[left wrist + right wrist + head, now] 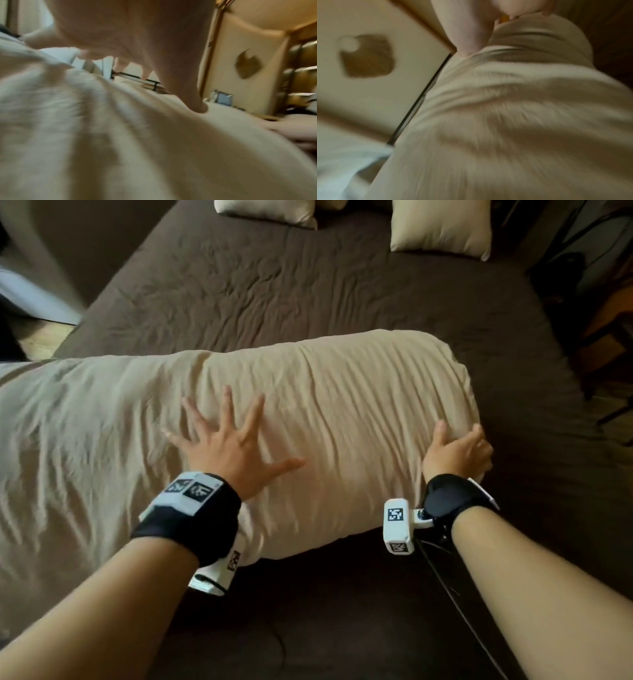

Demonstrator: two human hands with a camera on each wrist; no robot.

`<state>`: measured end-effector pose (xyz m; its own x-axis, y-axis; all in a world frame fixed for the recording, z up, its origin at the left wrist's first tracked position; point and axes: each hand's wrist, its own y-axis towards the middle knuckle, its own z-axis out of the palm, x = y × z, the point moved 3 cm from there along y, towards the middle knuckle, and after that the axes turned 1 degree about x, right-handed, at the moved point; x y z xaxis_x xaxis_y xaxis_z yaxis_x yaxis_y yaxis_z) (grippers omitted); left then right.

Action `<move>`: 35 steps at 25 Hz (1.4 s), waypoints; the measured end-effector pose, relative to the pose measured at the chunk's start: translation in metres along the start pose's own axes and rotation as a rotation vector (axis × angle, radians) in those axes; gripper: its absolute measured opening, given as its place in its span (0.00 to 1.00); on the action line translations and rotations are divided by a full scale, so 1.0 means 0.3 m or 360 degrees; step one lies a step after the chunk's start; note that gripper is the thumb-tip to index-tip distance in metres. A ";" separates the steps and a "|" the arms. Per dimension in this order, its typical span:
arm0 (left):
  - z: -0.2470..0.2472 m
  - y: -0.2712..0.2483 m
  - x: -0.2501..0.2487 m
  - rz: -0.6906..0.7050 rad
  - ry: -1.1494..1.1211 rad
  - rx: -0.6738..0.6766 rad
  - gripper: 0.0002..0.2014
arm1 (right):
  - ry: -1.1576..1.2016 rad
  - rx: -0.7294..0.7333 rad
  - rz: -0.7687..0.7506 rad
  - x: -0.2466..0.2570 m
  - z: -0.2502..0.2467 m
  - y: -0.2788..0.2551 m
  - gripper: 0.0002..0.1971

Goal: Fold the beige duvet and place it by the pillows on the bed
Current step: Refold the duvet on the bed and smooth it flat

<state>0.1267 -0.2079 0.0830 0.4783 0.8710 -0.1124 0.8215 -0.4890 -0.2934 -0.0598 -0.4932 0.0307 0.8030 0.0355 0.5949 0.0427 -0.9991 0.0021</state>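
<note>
The beige duvet [325, 405] lies folded into a thick, wrinkled bundle across the near half of the brown bed [274, 285]; its left part runs out of view. My left hand [226, 436] lies flat on top of it with fingers spread wide. My right hand [457, 448] grips the bundle's near right corner, fingers curled over the edge. Two beige pillows [270, 210] [442, 225] sit at the head of the bed. In the left wrist view the palm [137, 33] presses the duvet [137, 148]. In the right wrist view the curled fingers [513, 12] hold the duvet [513, 115].
Bare brown sheet stretches between the duvet and the pillows. A wooden chair or frame [609, 337] stands past the bed's right edge. Floor and a pale object [34, 299] show beyond the left edge.
</note>
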 end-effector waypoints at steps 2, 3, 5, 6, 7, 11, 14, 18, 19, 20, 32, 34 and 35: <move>0.034 0.090 0.076 -0.0232 -0.0021 0.0280 0.71 | -0.0068 0.0195 0.0235 -0.050 0.022 0.115 0.25; 0.057 0.116 0.096 -0.0255 -0.0078 0.0320 0.72 | -0.0037 0.0215 0.0262 -0.071 0.040 0.157 0.22; 0.094 0.127 0.088 -0.0192 -0.0144 0.0367 0.72 | 0.0055 0.0175 0.0278 -0.102 0.062 0.190 0.18; 0.111 0.124 0.076 -0.0170 -0.0138 0.0352 0.71 | 0.0100 0.0144 0.0295 -0.121 0.062 0.192 0.18; 0.122 0.133 0.075 -0.0166 -0.0133 0.0332 0.71 | 0.0163 0.0116 0.0312 -0.133 0.069 0.190 0.17; 0.130 0.111 0.093 -0.0125 -0.0138 0.0294 0.67 | 0.0223 0.0028 0.0303 -0.143 0.068 0.130 0.20; 0.151 0.038 0.101 -0.0008 -0.0109 0.0066 0.59 | 0.0222 -0.0023 0.0251 -0.110 0.008 0.039 0.23; 0.264 -0.165 0.099 0.0171 -0.0351 -0.0331 0.46 | 0.0118 0.0018 -0.0573 -0.074 -0.034 -0.162 0.29; 0.298 -0.214 0.096 0.0199 -0.0437 -0.0406 0.43 | 0.0125 0.0075 -0.0841 -0.052 -0.031 -0.204 0.28; 0.331 -0.262 0.090 0.0219 -0.0481 -0.0476 0.40 | 0.0119 0.0169 -0.1079 -0.020 -0.024 -0.244 0.27; 0.239 -0.289 0.350 0.0193 -0.0180 -0.0785 0.34 | -0.0652 0.0803 -0.1813 0.261 0.154 -0.570 0.31; 0.134 -0.228 0.490 -0.0145 -0.0167 -0.0664 0.42 | -0.0599 0.0656 -0.1771 0.323 0.175 -0.532 0.31; 0.089 -0.181 0.559 -0.0326 -0.0181 -0.0546 0.46 | -0.0618 0.0615 -0.1722 0.364 0.201 -0.504 0.31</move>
<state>0.1540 -0.0342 0.0546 0.2728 0.9421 -0.1947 0.9611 -0.2761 0.0108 0.0572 -0.3368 0.0470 0.3643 0.9186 0.1531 0.9233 -0.3778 0.0695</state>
